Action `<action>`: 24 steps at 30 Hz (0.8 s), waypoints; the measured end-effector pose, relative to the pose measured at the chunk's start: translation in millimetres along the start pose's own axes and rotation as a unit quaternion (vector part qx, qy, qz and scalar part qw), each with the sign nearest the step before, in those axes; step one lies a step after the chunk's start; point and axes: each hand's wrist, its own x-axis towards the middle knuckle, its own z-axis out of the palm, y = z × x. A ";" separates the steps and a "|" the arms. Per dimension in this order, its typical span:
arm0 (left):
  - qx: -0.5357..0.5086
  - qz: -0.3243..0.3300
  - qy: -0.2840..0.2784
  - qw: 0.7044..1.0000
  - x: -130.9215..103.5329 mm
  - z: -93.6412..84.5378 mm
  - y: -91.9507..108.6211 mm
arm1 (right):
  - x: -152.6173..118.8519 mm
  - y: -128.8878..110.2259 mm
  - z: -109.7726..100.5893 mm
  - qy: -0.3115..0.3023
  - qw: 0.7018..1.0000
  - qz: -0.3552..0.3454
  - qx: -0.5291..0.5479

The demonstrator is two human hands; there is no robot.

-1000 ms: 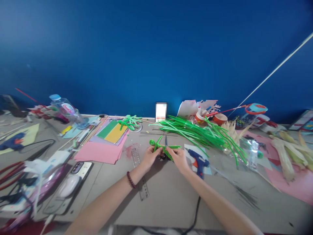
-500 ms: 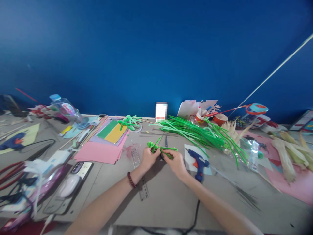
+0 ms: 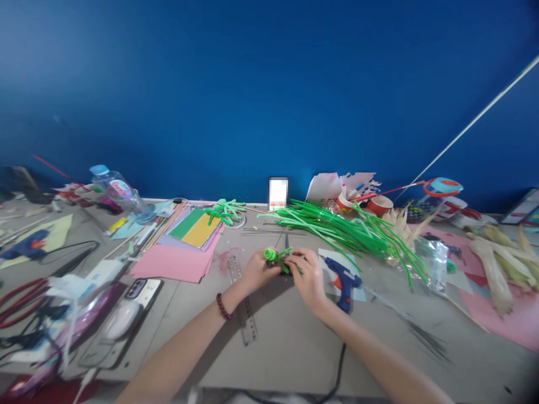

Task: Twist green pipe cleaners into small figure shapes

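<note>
Both my hands meet over the middle of the table. My left hand [image 3: 259,272] is closed around a green pipe cleaner piece [image 3: 272,255] with a coiled end that shows above the fingers. The fingers of my right hand [image 3: 309,275] pinch the other side of the same green piece; its far part is hidden behind them. A dark pointed tool [image 3: 287,241] lies just beyond the hands. Under my left wrist rests a clear ruler [image 3: 249,322]. Right of my right hand, a blue glue gun [image 3: 345,280] lies on pale paper.
A pile of green pipe cleaners [image 3: 337,227] spreads at the back right. Pink paper sheets [image 3: 172,264] and a bent green pipe cleaner bundle [image 3: 225,210] are at left. A phone [image 3: 103,348] lies front left; a water bottle [image 3: 120,191] leans behind. Corn husks [image 3: 497,269] lie far right.
The green piece has turned, so its coiled end now faces up more and its straight strand no longer points right. My right hand has shifted slightly right, with its fingers drawn together.
</note>
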 end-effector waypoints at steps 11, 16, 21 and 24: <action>-0.137 -0.063 -0.067 0.986 5.7 -4.5 -2.4 | 4.2 1.7 13.3 -0.073 0.883 0.336 0.321; -0.178 -0.114 -0.071 0.975 4.9 -3.8 -4.4 | 3.4 -2.7 13.8 -0.065 0.858 0.356 0.363; -0.259 -0.126 -0.066 0.956 3.2 -0.4 -8.1 | 5.3 -4.1 14.1 -0.075 0.826 0.386 0.404; -0.278 -0.128 -0.037 0.951 2.0 4.2 -10.7 | 6.2 -1.1 15.3 -0.074 0.818 0.388 0.419</action>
